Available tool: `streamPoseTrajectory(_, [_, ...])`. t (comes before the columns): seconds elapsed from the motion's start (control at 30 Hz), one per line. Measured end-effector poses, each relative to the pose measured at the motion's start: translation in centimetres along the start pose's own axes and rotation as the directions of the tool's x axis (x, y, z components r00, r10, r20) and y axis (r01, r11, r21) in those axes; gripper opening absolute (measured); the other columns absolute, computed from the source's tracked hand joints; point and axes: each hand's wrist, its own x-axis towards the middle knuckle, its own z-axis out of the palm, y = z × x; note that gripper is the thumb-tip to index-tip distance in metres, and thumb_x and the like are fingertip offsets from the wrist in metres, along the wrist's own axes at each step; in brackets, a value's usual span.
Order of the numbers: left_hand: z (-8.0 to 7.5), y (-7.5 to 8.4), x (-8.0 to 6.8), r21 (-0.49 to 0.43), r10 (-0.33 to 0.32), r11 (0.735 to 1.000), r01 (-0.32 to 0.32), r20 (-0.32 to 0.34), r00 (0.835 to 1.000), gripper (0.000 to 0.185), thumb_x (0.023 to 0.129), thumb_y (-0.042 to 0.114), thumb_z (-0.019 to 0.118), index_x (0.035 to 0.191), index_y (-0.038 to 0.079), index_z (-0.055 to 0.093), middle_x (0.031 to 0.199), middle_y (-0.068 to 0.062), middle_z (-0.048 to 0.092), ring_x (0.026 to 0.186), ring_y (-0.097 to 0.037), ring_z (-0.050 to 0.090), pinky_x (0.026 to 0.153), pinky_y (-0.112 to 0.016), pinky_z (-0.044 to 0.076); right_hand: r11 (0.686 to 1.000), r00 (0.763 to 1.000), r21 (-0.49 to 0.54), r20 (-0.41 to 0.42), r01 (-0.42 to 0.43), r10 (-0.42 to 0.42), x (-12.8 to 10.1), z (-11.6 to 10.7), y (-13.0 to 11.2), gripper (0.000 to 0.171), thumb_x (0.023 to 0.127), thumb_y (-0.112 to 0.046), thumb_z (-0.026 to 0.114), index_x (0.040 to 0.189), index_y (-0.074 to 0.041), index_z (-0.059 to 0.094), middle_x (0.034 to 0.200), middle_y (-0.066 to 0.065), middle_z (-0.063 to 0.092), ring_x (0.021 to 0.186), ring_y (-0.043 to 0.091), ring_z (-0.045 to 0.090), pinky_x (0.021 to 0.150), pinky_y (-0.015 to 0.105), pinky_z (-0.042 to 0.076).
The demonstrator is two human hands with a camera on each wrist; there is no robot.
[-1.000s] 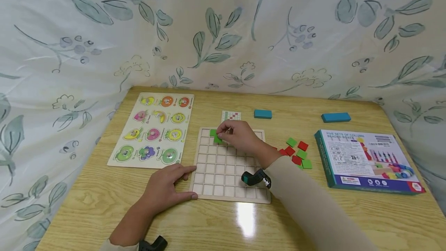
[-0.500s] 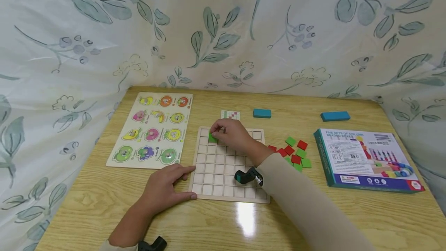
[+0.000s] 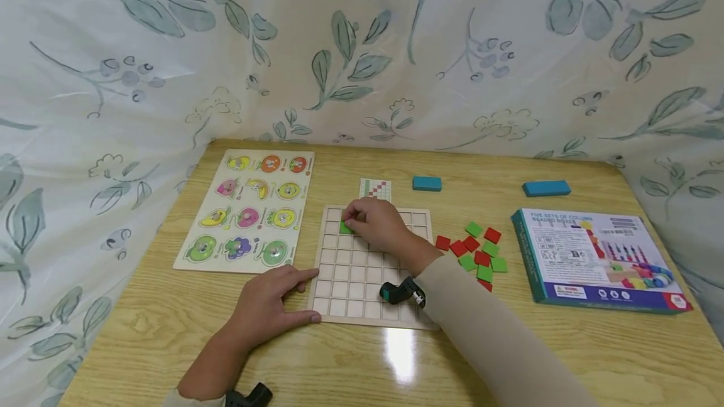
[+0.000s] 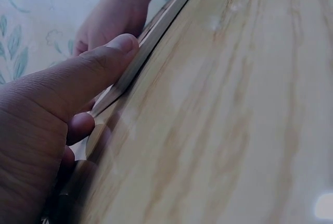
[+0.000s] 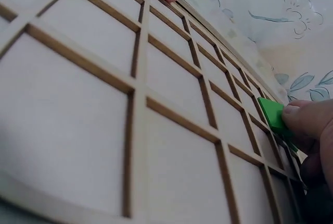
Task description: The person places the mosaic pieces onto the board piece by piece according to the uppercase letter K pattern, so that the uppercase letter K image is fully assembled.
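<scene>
My right hand [image 3: 374,223] is over the far left part of a wooden grid board [image 3: 357,274]. Its thumb and fingers pinch a small green square tile [image 3: 345,227]. In the right wrist view this green tile [image 5: 271,113] stands tilted against the grid ridges, beside the thumb. At the board's left side, my left hand [image 3: 271,303] rests on the table with thumb and index finger stretched apart, both tips at the board's edge. The left wrist view shows the thumb [image 4: 99,60] lying along the board's side. Part of the board's far rows is hidden under the right hand.
Loose red and green tiles [image 3: 471,244] lie right of the board. Behind it are a small pattern card [image 3: 376,189] and a blue block [image 3: 427,183]; another blue block [image 3: 545,188] is farther right. A fruit puzzle board [image 3: 243,211] lies left, a flat box [image 3: 599,262] right.
The right hand has shifted slightly left with the green tile, from about the third column to the second. My left hand has stayed in place.
</scene>
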Motion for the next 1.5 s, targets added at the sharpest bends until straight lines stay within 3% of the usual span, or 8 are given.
streamPoseTrajectory(0.27, [0.1, 0.1, 0.0, -0.001, -0.002, 1.0, 0.002, 0.003, 1.0, 0.074, 0.072, 0.062, 0.093, 0.134, 0.024, 0.076, 0.094, 0.021, 0.055, 0.077, 0.001, 0.045, 0.067, -0.024, 0.041, 0.998, 0.999, -0.051, -0.016, 0.027, -0.028, -0.2, 0.3, 0.5, 0.015, 0.095, -0.026, 0.084, 0.108, -0.021, 0.079, 0.111, -0.006, 0.07, 0.099, 0.014, 0.065, 0.09, 0.038, 0.053])
streamPoseTrajectory(0.57, [0.3, 0.1, 0.1, 0.007, -0.008, 1.0, 0.008, 0.003, 1.0, 0.076, 0.071, 0.063, 0.093, 0.135, 0.025, 0.076, 0.095, 0.022, 0.056, 0.08, 0.002, 0.048, 0.068, -0.026, 0.044, 0.996, 0.998, -0.08, -0.044, 0.049, -0.053, -0.3, 0.5, 0.6, 0.017, 0.094, -0.028, 0.085, 0.109, -0.02, 0.083, 0.105, -0.007, 0.07, 0.092, 0.011, 0.063, 0.084, 0.034, 0.052])
streamPoseTrajectory(0.87, [0.4, 0.1, 0.1, 0.003, -0.004, 1.0, 0.004, -0.011, 1.0, 0.075, 0.072, 0.061, 0.094, 0.135, 0.024, 0.076, 0.095, 0.021, 0.058, 0.08, 0.002, 0.049, 0.067, -0.026, 0.045, 0.994, 0.988, -0.02, -0.108, 0.108, -0.109, -0.7, 0.3, 0.7, 0.014, 0.096, -0.025, 0.084, 0.108, -0.018, 0.084, 0.102, -0.007, 0.069, 0.086, 0.013, 0.059, 0.078, 0.034, 0.051])
streamPoseTrajectory(1.1, [0.4, 0.1, 0.4, -0.009, 0.005, 1.0, -0.005, -0.007, 1.0, 0.076, 0.071, 0.063, 0.093, 0.135, 0.025, 0.077, 0.094, 0.022, 0.058, 0.077, 0.003, 0.047, 0.066, -0.023, 0.043, 0.998, 0.993, 0.05, -0.115, 0.043, -0.037, -1.5, -0.6, 0.7, 0.014, 0.097, -0.028, 0.083, 0.11, -0.022, 0.084, 0.103, -0.009, 0.068, 0.087, 0.014, 0.059, 0.078, 0.035, 0.052])
streamPoseTrajectory(1.5, [0.2, 0.0, 0.0, 0.008, -0.022, 1.0, 0.022, 0.014, 1.0, 0.077, 0.071, 0.064, 0.093, 0.135, 0.025, 0.077, 0.094, 0.023, 0.055, 0.077, 0.002, 0.045, 0.066, -0.023, 0.042, 0.996, 0.995, 0.079, -0.083, -0.045, 0.052, -3.3, -2.4, 0.4, 0.03, 0.097, -0.026, 0.081, 0.125, -0.017, 0.079, 0.109, -0.004, 0.069, 0.092, 0.02, 0.06, 0.081, 0.038, 0.052])
